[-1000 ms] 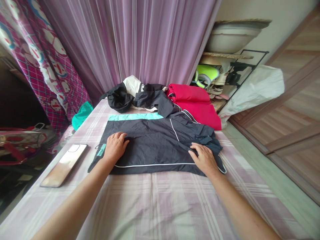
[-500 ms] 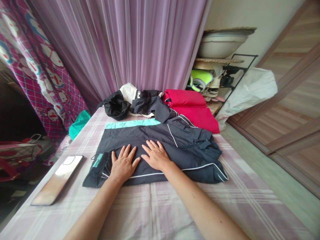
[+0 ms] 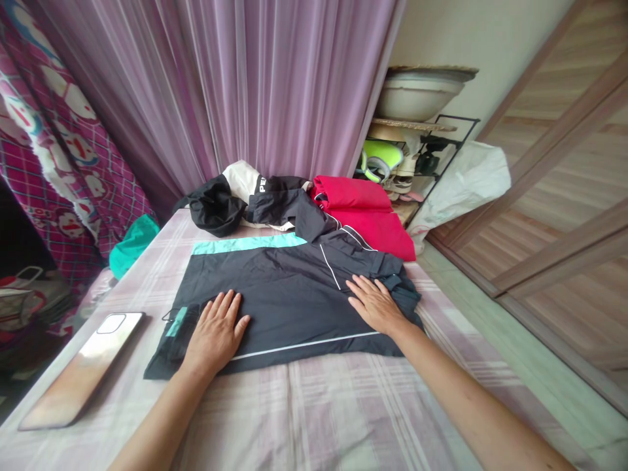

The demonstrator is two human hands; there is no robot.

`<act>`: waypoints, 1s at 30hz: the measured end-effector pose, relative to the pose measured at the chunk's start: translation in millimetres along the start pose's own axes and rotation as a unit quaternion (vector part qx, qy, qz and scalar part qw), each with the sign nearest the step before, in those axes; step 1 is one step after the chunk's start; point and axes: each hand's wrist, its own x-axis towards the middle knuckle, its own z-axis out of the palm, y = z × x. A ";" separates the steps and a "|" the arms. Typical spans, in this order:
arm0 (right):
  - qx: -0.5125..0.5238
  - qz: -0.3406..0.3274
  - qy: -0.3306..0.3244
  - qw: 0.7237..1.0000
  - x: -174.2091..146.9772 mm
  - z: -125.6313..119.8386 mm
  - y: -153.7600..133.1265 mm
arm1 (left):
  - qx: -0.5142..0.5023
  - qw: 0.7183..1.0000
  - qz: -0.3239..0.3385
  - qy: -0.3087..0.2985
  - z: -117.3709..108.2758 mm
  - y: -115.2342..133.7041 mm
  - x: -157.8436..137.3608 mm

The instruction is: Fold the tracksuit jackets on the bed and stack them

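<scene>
A dark navy jacket [image 3: 279, 301] with white piping and a mint-green lining strip along its far edge lies spread on the checked cloth. My left hand [image 3: 216, 327] rests flat on its left part, beside a folded bit with a mint patch and a thin cord loop. On the right part, near the bunched end, my right hand [image 3: 373, 304] lies palm down with fingers stretched. Neither hand grips anything; both touch the fabric from above.
A phone [image 3: 83, 369] lies left of the jacket. Behind it are a black-and-white garment [image 3: 243, 180], a dark bunched cloth [image 3: 216, 206] and folded red fabric [image 3: 360, 196]. A rack with a basin [image 3: 422, 95] and a white bag [image 3: 466, 186] stand beyond, by wooden doors [image 3: 540, 170].
My hands have spread apart: the right slid rightward across the jacket, the left shifted slightly left. The near edge lies flatter on the right. The view has turned a little.
</scene>
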 end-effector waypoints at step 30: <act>0.131 0.062 0.220 0.965 -59.0 -14.0 36.2 | -0.020 0.999 0.043 0.001 4.0 -23.4 -5.8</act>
